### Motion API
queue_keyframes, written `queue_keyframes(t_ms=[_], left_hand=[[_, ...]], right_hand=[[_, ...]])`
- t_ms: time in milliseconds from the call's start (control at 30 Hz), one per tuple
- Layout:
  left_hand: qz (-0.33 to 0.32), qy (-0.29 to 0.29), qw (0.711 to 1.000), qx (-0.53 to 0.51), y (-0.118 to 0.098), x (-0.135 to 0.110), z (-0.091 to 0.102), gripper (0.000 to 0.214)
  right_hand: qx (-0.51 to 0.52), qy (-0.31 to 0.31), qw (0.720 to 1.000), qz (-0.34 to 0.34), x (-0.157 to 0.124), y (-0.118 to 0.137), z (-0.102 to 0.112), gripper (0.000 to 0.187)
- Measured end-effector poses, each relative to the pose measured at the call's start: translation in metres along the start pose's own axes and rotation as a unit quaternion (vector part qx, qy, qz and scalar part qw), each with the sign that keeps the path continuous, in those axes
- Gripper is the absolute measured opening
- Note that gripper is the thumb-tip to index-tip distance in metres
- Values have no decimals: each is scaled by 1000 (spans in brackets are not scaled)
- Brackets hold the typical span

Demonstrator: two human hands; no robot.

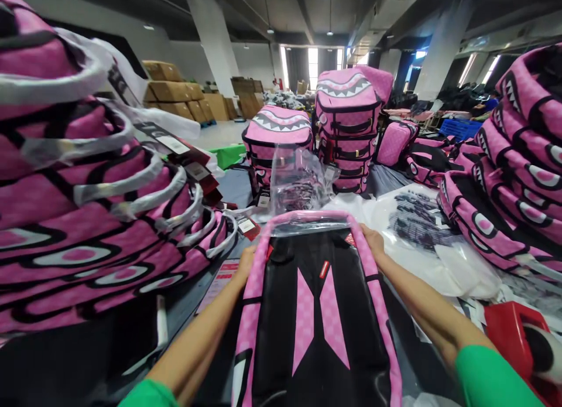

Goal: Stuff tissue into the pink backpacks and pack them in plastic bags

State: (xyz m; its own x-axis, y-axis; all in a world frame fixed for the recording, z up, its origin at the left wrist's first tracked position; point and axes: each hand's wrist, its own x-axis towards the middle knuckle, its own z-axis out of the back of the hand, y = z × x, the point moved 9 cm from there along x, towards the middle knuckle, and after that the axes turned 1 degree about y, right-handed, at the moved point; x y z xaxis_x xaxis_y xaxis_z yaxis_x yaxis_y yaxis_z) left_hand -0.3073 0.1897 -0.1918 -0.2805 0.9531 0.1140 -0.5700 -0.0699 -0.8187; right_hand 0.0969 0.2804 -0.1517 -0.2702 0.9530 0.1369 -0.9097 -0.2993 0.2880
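A pink and black backpack [314,313] lies back-side up in front of me, its far end entering a clear plastic bag [301,187]. My left hand [244,266] grips the backpack's left edge near the top. My right hand [373,240] grips the right edge near the top, where the bag's mouth sits. Both hands' fingers curl around the edges and are partly hidden.
Tall stacks of pink shark-mouth backpacks [88,208] stand at left and another stack [509,173] at right. Upright packed backpacks [349,126] stand beyond. Flat plastic bags [421,237] lie right of centre. A red tape dispenser [522,342] sits lower right. Cardboard boxes [175,93] are far back.
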Motion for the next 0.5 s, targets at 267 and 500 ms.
queue_keyframes(t_ms=[267,500], left_hand=[[43,-29,990,-134,-18,-96,20,44],[0,-152,980,-128,-22,-169,72,53]], right_hand=[[117,-85,989,39,-123,21,34,49],[180,-137,972,73,-261,8,51,52]])
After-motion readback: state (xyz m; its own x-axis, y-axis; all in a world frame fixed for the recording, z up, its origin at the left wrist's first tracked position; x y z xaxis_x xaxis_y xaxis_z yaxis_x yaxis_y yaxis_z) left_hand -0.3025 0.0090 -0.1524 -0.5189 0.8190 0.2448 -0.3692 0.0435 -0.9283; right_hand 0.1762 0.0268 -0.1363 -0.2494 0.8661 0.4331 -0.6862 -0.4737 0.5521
